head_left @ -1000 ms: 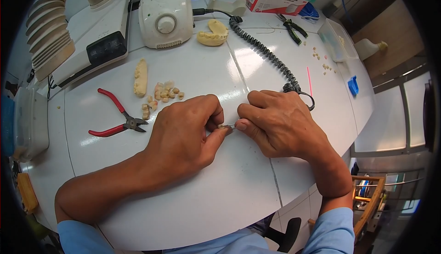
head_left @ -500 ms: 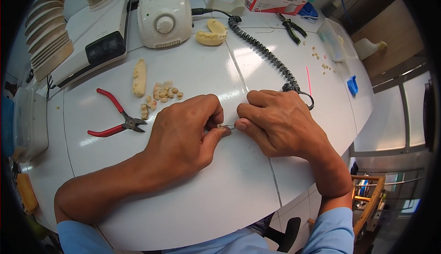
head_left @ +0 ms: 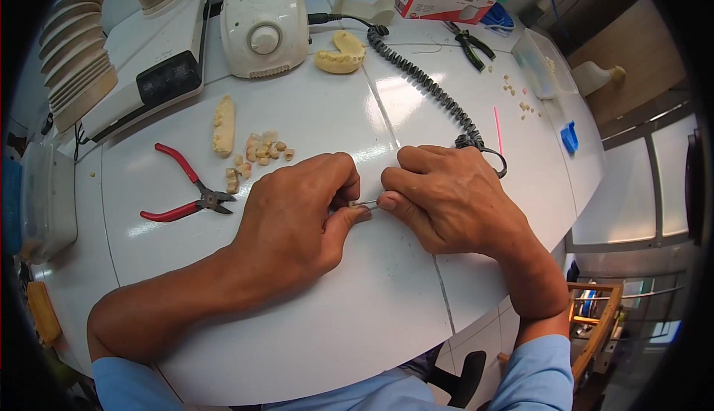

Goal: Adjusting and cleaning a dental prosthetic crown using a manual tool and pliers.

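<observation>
My left hand (head_left: 291, 214) is closed, thumb and finger pinching a small whitish piece (head_left: 353, 204), mostly hidden, that looks like a denture tooth. My right hand (head_left: 457, 204) is wrapped round a rotary handpiece, its body covered by my fingers. The handpiece's thin metal shank (head_left: 370, 203) points left and meets the piece. From behind my right hand a black coiled cord (head_left: 430, 84) runs up to a white motor control box (head_left: 264, 28). Beside my left hand are loose denture teeth (head_left: 260, 149) and red-handled cutting pliers (head_left: 199, 191).
A cream dental cast strip (head_left: 224, 127) and a yellowish jaw cast (head_left: 341, 55) lie further back. Black-green pliers (head_left: 472, 48), a pink stick (head_left: 498, 130), a blue piece (head_left: 570, 137) and a clear tub (head_left: 543, 65) are at right. A suction unit with hose (head_left: 152, 84) stands at left.
The view has shifted very slightly. Both hands keep the same grip and nearly the same position; nothing was picked up or let go.
</observation>
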The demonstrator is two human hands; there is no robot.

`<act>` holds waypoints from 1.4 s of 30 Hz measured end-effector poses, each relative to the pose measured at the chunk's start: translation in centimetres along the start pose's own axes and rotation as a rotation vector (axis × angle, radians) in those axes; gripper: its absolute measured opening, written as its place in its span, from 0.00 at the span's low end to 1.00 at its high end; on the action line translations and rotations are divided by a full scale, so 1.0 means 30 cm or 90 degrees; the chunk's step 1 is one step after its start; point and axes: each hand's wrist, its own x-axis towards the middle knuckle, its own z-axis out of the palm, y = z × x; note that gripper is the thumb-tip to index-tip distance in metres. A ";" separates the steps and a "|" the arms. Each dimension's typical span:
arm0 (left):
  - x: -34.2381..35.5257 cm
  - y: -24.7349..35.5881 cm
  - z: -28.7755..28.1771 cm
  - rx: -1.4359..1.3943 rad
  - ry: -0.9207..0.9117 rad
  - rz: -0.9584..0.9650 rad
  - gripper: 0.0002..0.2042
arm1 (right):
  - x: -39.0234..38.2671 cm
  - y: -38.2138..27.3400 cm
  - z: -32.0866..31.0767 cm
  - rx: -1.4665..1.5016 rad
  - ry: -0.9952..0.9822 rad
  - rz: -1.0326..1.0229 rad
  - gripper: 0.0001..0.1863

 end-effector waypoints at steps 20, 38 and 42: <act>0.000 -0.001 0.000 0.007 0.001 0.005 0.13 | 0.000 -0.002 -0.003 -0.001 -0.023 0.023 0.20; 0.002 0.005 -0.005 0.012 -0.008 0.000 0.13 | 0.000 -0.003 0.003 0.003 0.007 0.010 0.21; 0.000 0.006 -0.005 0.014 -0.008 0.002 0.13 | 0.000 -0.004 0.003 0.004 -0.005 0.012 0.22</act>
